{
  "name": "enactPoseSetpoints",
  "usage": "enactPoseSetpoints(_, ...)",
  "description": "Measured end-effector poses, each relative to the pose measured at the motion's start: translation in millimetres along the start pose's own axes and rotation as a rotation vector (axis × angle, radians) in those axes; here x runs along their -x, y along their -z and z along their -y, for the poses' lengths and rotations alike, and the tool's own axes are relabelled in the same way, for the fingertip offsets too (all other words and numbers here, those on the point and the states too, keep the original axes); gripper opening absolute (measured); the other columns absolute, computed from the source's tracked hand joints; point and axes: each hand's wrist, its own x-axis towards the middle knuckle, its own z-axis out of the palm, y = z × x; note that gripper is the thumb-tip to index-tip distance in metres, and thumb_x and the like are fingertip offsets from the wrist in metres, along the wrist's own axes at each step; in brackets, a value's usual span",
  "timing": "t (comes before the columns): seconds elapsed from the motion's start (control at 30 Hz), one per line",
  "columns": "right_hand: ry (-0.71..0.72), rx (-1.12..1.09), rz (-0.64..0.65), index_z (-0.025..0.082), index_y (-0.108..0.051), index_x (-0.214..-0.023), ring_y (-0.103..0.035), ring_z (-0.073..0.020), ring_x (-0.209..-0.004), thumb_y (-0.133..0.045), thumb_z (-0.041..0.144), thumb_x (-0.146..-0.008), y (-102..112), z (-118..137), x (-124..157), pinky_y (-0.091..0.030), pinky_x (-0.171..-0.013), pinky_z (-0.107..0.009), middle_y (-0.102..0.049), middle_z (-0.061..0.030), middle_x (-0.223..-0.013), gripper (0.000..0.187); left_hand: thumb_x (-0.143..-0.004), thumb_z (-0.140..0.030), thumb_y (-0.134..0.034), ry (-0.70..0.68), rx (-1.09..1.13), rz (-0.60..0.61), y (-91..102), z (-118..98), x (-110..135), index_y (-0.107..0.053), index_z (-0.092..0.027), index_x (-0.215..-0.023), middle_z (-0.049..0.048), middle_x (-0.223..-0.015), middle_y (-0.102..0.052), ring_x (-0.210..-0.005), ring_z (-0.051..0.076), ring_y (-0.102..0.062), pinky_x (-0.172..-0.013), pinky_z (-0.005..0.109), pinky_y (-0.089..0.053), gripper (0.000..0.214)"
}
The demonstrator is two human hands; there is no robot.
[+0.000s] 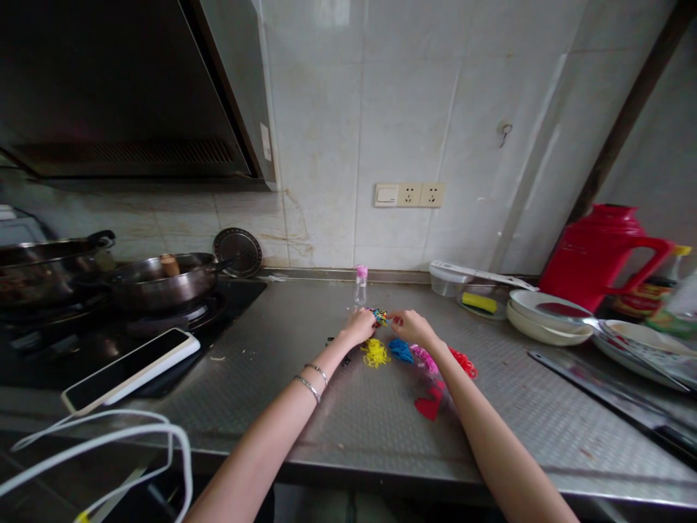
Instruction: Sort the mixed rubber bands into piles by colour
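Note:
My left hand (360, 326) is closed around a small bundle of mixed-colour rubber bands (378, 316). My right hand (411, 327) pinches at the same bundle from the right. On the steel counter (370, 414) just below the hands lie small piles of bands: yellow (375, 353), blue (401, 351), pink (425, 358) and red (464, 362). A red piece (429, 404) lies nearer to me beside my right forearm. A small clear bottle with a pink cap (360, 285) stands just behind the hands.
A phone (131, 369) lies on the black stove (163, 327) at left, with pans (157, 280) behind it and white cables (109, 436) in front. On the right stand bowls (544, 314), a container with a yellow sponge (479, 299), a red jug (602, 254) and a knife (604, 392).

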Motion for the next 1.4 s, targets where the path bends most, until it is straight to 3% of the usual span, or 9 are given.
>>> enactPoseSetpoints(0.23, -0.009, 0.044, 0.017, 0.027, -0.063, -0.102, -0.06, -0.0173, -0.084, -0.043, 0.02, -0.074, 2, 0, 1, -0.04, -0.065, -0.021, -0.067, -0.0038, -0.091, 0.035, -0.069, -0.014, -0.054, 0.054, 0.028, -0.029, -5.4, 4, -4, -0.068, -0.012, -0.072, 0.013, -0.08, -0.065, -0.083, 0.021, -0.057, -0.079, 0.032, -0.043, 0.014)
enactPoseSetpoints(0.47, -0.023, 0.066, 0.035, 0.027, -0.063, -0.103, -0.06, -0.018, -0.084, -0.044, 0.021, -0.075, 2, 1, 1, -0.04, -0.065, -0.022, -0.067, -0.0049, -0.091, 0.035, -0.066, -0.014, -0.053, 0.014, 0.067, 0.001, -7.3, 18, -6, -0.069, -0.012, -0.07, 0.0108, -0.071, -0.066, -0.065, 0.016, -0.058, -0.07, 0.028, -0.044, 0.016)
enactPoseSetpoints(0.73, -0.015, 0.076, 0.052, 0.028, -0.062, -0.104, -0.06, -0.018, -0.083, -0.043, 0.022, -0.074, -2, -3, 0, -0.04, -0.064, -0.022, -0.067, -0.0045, -0.089, 0.036, -0.065, -0.012, -0.05, -0.057, 0.064, -0.005, -8.5, 34, -8, -0.07, -0.013, -0.07, 0.0098, -0.072, -0.067, -0.061, 0.014, -0.056, -0.065, 0.024, -0.042, 0.02)
enactPoseSetpoints(1.13, 0.001, 0.094, 0.05, 0.028, -0.063, -0.101, -0.06, -0.0184, -0.085, -0.043, 0.022, -0.074, -5, -6, -2, -0.039, -0.064, -0.022, -0.067, -0.0049, -0.089, 0.034, -0.067, -0.019, -0.054, 0.052, 0.405, -0.027, 14.2, 51, -7, -0.07, -0.009, -0.074, 0.0084, -0.072, -0.068, -0.064, 0.014, -0.058, -0.062, 0.022, -0.042, 0.021)
enactPoseSetpoints(1.4, -0.003, 0.05, 0.043, 0.026, -0.064, -0.101, -0.059, -0.0174, -0.083, -0.045, 0.021, -0.074, -6, -6, 0, -0.039, -0.064, -0.022, -0.067, -0.0054, -0.089, 0.033, -0.066, -0.022, -0.056, 0.078, 0.502, 0.019, 25.9, 61, 5, -0.07, -0.008, -0.073, 0.0078, -0.068, -0.067, -0.061, 0.014, -0.056, -0.058, 0.022, -0.04, 0.021)
